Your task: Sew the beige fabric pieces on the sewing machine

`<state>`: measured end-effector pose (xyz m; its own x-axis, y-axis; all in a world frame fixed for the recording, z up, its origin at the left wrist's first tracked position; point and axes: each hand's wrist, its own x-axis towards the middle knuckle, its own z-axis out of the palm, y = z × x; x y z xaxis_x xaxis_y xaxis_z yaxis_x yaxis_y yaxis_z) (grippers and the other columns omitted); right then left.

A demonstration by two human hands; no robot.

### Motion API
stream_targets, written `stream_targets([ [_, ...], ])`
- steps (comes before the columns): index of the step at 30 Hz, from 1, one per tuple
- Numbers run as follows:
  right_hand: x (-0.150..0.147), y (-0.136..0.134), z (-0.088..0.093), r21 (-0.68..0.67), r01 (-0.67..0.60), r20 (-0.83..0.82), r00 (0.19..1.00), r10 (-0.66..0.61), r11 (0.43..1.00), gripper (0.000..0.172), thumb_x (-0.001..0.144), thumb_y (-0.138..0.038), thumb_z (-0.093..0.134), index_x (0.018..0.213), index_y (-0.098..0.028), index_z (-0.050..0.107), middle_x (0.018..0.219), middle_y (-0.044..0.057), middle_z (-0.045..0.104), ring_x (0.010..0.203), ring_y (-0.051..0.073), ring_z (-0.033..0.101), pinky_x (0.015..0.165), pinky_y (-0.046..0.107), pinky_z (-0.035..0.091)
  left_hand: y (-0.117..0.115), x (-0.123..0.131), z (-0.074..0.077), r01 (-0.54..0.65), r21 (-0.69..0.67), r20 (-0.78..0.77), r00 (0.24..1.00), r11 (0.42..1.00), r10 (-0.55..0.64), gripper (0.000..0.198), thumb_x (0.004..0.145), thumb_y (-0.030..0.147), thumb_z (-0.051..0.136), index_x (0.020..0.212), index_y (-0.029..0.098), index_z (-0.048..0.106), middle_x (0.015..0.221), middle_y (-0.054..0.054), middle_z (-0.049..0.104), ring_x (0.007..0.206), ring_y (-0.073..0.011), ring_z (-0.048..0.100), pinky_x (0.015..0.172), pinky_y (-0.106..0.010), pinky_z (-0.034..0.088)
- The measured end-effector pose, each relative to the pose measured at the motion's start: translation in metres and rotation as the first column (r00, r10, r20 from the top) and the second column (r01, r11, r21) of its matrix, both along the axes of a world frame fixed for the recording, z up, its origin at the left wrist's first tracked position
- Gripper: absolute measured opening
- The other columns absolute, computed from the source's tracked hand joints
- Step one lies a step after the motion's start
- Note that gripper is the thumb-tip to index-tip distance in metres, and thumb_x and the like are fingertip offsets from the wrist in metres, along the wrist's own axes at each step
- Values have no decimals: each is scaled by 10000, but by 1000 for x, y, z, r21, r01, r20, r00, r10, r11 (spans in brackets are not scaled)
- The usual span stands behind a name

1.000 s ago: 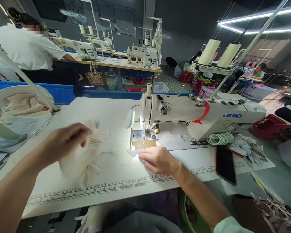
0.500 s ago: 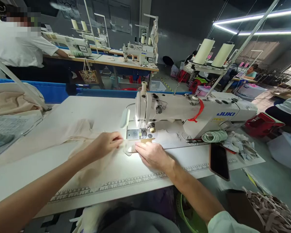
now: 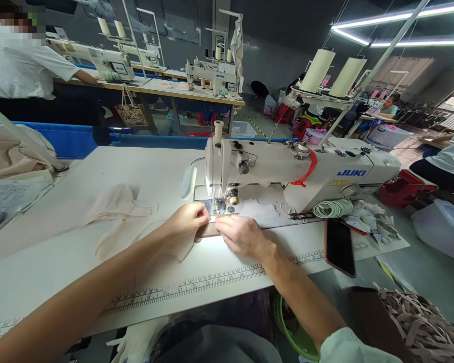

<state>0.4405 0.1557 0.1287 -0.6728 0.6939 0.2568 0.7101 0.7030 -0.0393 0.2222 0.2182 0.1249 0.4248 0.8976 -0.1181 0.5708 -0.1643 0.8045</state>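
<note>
A white sewing machine (image 3: 257,166) with a lit needle area stands on the table in front of me. My left hand (image 3: 189,219) is closed, thumb and fingertips pinching the edge of a thin pale beige fabric piece (image 3: 174,257) just in front of the presser foot (image 3: 215,204). My right hand (image 3: 245,236) lies close beside it, fingers together on a small tan piece (image 3: 208,231) at the front of the needle plate. The fingertips partly cover that piece; its material is unclear. More beige fabric (image 3: 117,206) spreads to the left.
At the right are a coil of pale green cord (image 3: 333,208), fabric scraps (image 3: 374,222) and a phone (image 3: 339,247). A printed ruler (image 3: 227,276) runs along the front edge. A thread stand pole (image 3: 22,136) rises at left. Other people sit at machines beyond.
My left hand has moved right, bringing the beige fabric over to the tan piece by my right hand. My right hand stays near the needle. The view has shifted slightly.
</note>
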Motion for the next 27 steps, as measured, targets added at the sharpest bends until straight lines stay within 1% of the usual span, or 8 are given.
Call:
stream_targets([
  [2, 3, 2, 2, -10, 64, -11, 998, -65, 998, 212, 998, -115, 500, 1033, -171, 702, 1044, 80, 725, 904, 204, 613, 751, 328, 438, -2, 2, 3, -14, 13, -20, 1000, 1000, 14, 214, 754, 448, 564, 696, 245, 529, 580, -9, 680, 567, -194, 646, 538, -297, 470],
  [6, 4, 3, 3, -25, 153, -23, 988, -154, 988, 234, 1028, -155, 476, 1054, -179, 708, 1038, 86, 698, 841, 197, 605, 674, 337, 411, -2, 5, 5, -42, 75, -71, 996, 996, 47, 220, 744, 447, 562, 664, 244, 536, 610, -24, 686, 608, -207, 644, 572, -317, 473],
  [11, -1, 2, 2, -30, 159, 15, 987, -159, 987, 275, 1036, -168, 457, 1161, -190, 702, 1040, 81, 676, 773, 176, 568, 636, 316, 385, -3, 5, 7, -33, 74, -91, 995, 997, 39, 223, 764, 442, 547, 658, 246, 532, 617, -34, 700, 640, -226, 663, 605, -336, 488],
  [17, -7, 3, 1, -24, 149, 87, 985, -146, 989, 318, 1007, -182, 493, 1262, -221, 678, 1069, 83, 648, 730, 171, 516, 620, 316, 365, -5, 6, 11, -38, 100, -131, 990, 994, 51, 194, 794, 393, 553, 677, 238, 548, 704, -39, 720, 686, -233, 685, 632, -341, 507],
  [20, -11, 3, 2, -10, 136, 136, 982, -134, 991, 310, 994, -169, 499, 1238, -193, 689, 1066, 104, 652, 788, 199, 534, 678, 341, 402, -6, 6, 15, 2, 202, -251, 967, 979, 50, 193, 857, 369, 544, 736, 231, 601, 778, -38, 729, 734, -233, 683, 632, -329, 490],
  [23, -14, 2, 4, -2, 130, 164, 978, -128, 992, 300, 1009, -178, 480, 1222, -170, 691, 1074, 117, 657, 812, 217, 537, 706, 364, 402, -13, 5, 17, 85, 413, -390, 916, 907, 91, 204, 923, 311, 505, 842, 221, 669, 930, -79, 730, 906, -273, 669, 679, -344, 492],
  [25, -15, 3, 5, -9, 130, 171, 977, -127, 991, 273, 1016, -186, 477, 1170, -165, 701, 1073, 116, 659, 800, 216, 528, 703, 368, 388, -21, 4, 13, 230, 531, -433, 901, 816, 28, 275, 959, 229, 429, 917, 193, 698, 1027, -122, 722, 990, -296, 643, 756, -380, 525],
  [27, -15, 3, 5, -15, 130, 170, 977, -126, 991, 252, 1020, -193, 477, 1116, -164, 708, 1058, 112, 661, 787, 212, 516, 703, 367, 372, -31, 1, 5, 378, 614, -460, 885, 693, -76, 339, 949, 131, 378, 1015, 157, 710, 1100, -147, 719, 1022, -294, 639, 847, -407, 557],
])
